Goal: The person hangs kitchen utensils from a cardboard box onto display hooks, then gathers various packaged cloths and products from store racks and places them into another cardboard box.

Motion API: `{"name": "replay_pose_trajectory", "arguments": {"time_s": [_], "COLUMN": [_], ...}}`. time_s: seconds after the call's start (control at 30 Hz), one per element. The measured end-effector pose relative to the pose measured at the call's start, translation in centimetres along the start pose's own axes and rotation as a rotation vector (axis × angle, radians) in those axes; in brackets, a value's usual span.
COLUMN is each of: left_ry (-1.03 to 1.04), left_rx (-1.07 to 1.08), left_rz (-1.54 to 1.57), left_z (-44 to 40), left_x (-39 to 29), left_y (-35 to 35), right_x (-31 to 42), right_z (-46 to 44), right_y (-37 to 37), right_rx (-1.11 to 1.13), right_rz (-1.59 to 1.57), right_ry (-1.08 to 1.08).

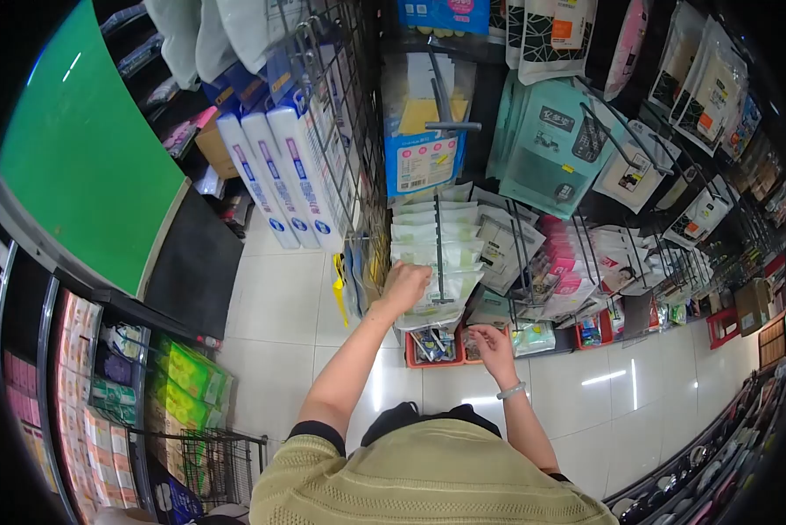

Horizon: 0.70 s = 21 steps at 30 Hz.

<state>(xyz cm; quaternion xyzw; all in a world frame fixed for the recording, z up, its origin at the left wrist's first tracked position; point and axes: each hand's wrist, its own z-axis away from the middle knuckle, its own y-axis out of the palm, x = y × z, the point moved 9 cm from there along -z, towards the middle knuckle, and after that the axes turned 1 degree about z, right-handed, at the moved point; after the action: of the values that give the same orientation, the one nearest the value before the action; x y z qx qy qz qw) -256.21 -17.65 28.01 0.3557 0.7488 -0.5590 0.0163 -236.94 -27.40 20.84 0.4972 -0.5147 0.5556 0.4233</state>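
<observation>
A row of white and pale green packets hangs one behind another on a metal hook in front of me. My left hand is at the left edge of the front packets, its fingers curled closed on one of them; the fingertips are partly hidden. Lower and to the right, my right hand hovers beside a red bin of small packaged goods. Its fingers are loosely bent and apart, with nothing seen in them. A pale bracelet circles the right wrist.
Teal bags and pink packets hang on hooks to the right. A blue packet hangs above. White boxes stand behind a wire grid at left. Near the lower left are a black wire basket and green packs.
</observation>
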Motion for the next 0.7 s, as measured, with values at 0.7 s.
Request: {"name": "replay_pose_trajectory", "arguments": {"time_s": [0.7], "left_ry": [0.137], "left_rx": [0.028], "left_rz": [0.031], "left_z": [1.7], "left_x": [-3.4], "left_y": [-2.9], "right_x": [14.0], "right_z": [-4.7], "right_y": [1.5], "right_rx": [-0.025], "right_rz": [0.747], "right_ry": [-0.645]}}
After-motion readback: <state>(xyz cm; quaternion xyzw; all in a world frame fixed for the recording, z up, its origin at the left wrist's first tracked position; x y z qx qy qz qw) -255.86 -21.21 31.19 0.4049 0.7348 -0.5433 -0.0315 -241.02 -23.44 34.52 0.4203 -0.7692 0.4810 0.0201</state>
